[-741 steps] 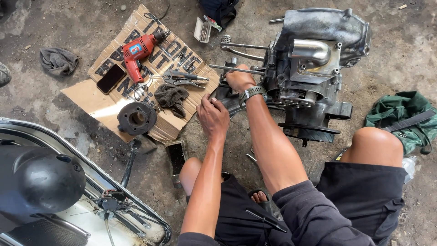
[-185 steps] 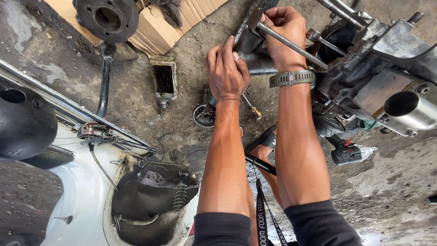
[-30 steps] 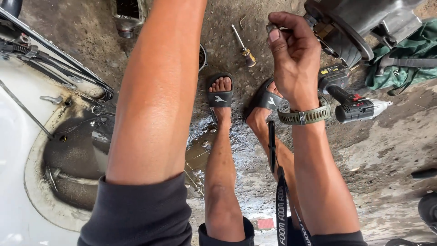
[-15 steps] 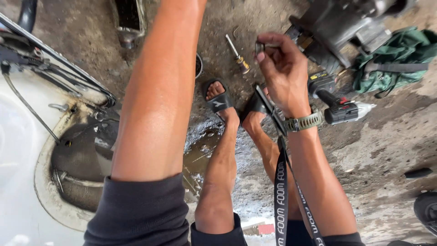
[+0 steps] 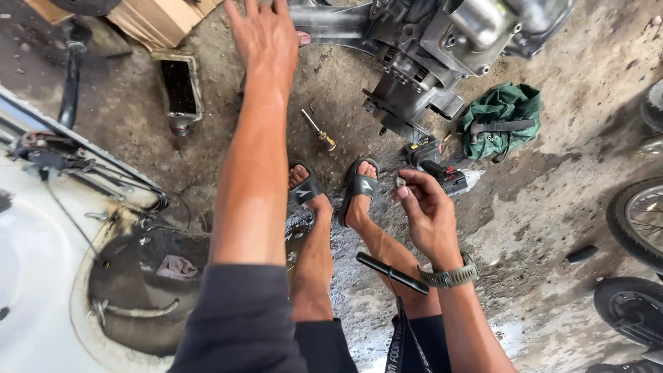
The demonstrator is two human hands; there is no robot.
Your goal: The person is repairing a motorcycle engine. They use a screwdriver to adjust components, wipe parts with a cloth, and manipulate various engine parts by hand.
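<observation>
Above engine [image 5: 414, 62]: L hand [image 5: 266, 34] open; R hand [image 5: 425, 207] pinching small part, near drill [image 5: 445, 176].

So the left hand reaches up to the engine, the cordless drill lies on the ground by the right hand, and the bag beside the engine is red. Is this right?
Not quite: the bag is green, not red, as the head view shows. The rest holds: the left hand reaches up to the engine, and the cordless drill lies on the ground by the right hand.

Tan, apparently flattened cardboard box [image 5: 155, 21] top-left.
</observation>
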